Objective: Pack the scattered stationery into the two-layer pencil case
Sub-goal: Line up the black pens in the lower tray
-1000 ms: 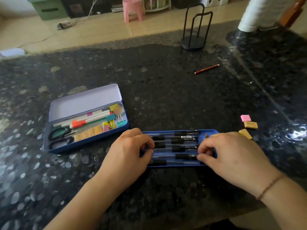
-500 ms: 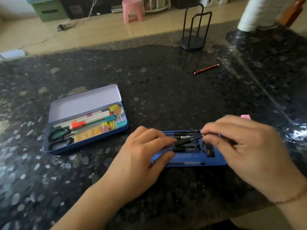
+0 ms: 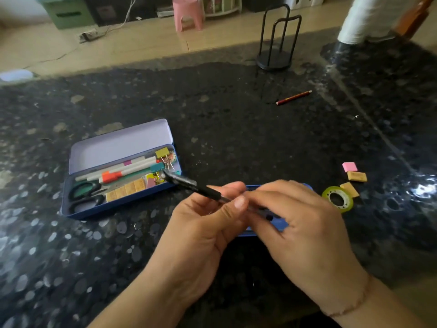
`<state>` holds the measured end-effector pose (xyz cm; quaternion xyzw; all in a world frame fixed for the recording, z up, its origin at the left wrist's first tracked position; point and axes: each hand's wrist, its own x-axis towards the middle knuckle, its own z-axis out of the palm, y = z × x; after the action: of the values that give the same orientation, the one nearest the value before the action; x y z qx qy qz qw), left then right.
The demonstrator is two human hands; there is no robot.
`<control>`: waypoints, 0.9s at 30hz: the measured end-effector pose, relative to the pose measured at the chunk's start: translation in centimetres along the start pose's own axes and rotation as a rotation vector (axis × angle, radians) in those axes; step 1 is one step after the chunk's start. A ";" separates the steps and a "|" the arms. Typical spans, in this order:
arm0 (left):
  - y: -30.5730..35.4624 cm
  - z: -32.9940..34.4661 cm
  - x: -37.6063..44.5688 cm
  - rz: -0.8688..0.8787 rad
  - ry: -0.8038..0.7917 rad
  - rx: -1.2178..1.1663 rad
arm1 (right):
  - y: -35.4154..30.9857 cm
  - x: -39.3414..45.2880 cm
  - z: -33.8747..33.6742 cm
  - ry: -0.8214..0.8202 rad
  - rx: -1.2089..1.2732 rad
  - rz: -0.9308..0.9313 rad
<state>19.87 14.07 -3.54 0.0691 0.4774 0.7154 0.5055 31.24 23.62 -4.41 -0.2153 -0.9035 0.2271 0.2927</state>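
Observation:
The blue pencil case (image 3: 71, 210) lies open at the left with its lilac lid back; scissors, markers, binder clips and erasers fill it. Its blue inner tray (image 3: 279, 224) sits under my hands, mostly hidden. My left hand (image 3: 203, 233) and my right hand (image 3: 300, 223) both grip a black pen (image 3: 186, 183) lifted above the tray, its blurred end pointing left toward the case. A roll of clear tape (image 3: 338, 198) lies just right of my right hand. Pink and tan erasers (image 3: 353, 175) rest beyond it. A red pencil (image 3: 294, 97) lies far back.
All of this rests on a dark speckled table (image 3: 224, 129). A black wire stand (image 3: 275, 55) is at its far edge. On the floor beyond stands a pink stool (image 3: 188, 11), with a green box (image 3: 68, 13) to its left.
Both hands left the row of pens in the tray and lifted one black pen out, swinging it up and left. The tape roll has come into sight.

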 end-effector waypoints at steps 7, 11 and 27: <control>3.9 -3.6 1.1 0.319 0.067 0.973 | 3.1 0.5 -1.9 -0.317 -0.257 0.169; 3.2 -4.9 1.9 0.451 -0.026 1.560 | 2.7 0.4 -1.0 -0.436 -0.336 0.141; 1.7 -5.3 2.3 0.439 -0.086 1.686 | 1.9 0.6 -0.2 -0.491 -0.294 0.164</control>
<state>14.64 12.59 -5.98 0.5376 0.8042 0.2016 0.1538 31.42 25.57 -5.00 -0.2660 -0.9502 0.1621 0.0117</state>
